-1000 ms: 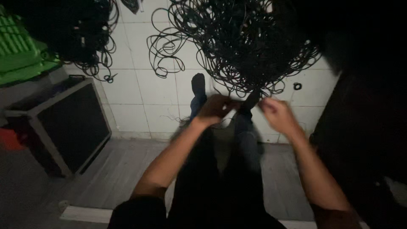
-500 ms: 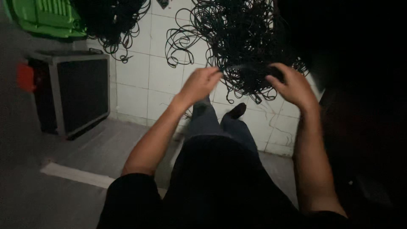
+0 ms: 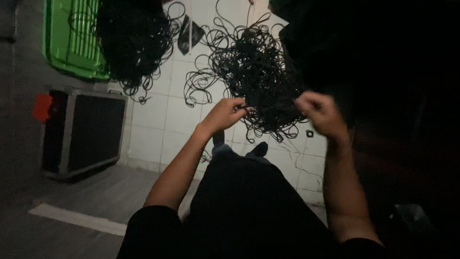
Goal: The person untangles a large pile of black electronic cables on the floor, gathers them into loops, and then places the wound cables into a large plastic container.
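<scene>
Nearest the camera are the person's dark-clothed lap and legs, matte black fabric running down to a dark shoe (image 3: 259,149) that rests on the floor. Two bare forearms reach forward from short black sleeves.

The left hand (image 3: 225,114) has its grip pinched closed on a thin black strand at the lower left edge of the tangle of black cord (image 3: 254,76). The right hand (image 3: 320,112) is curled into a loose fist at the tangle's lower right edge, its grip clenched on cord too, though the exact strand is lost in shadow. The tangle is a dense, wiry mass of slim, glossy loops, lying on the white tiled floor (image 3: 158,124) just ahead of the feet, with stray curls springing out to the left and bottom. A small dark ring-shaped bit (image 3: 309,134) lies on the tile just beside the right hand.

To the left stands a boxy black case (image 3: 84,132) with pale metal edging and a flat, dull front panel; an orange-red patch shows at its far left side.

Farther off, a second heap of black cord (image 3: 132,43) spreads over a bright green slatted plastic crate (image 3: 67,43). The right side of the view is too dark to read.
</scene>
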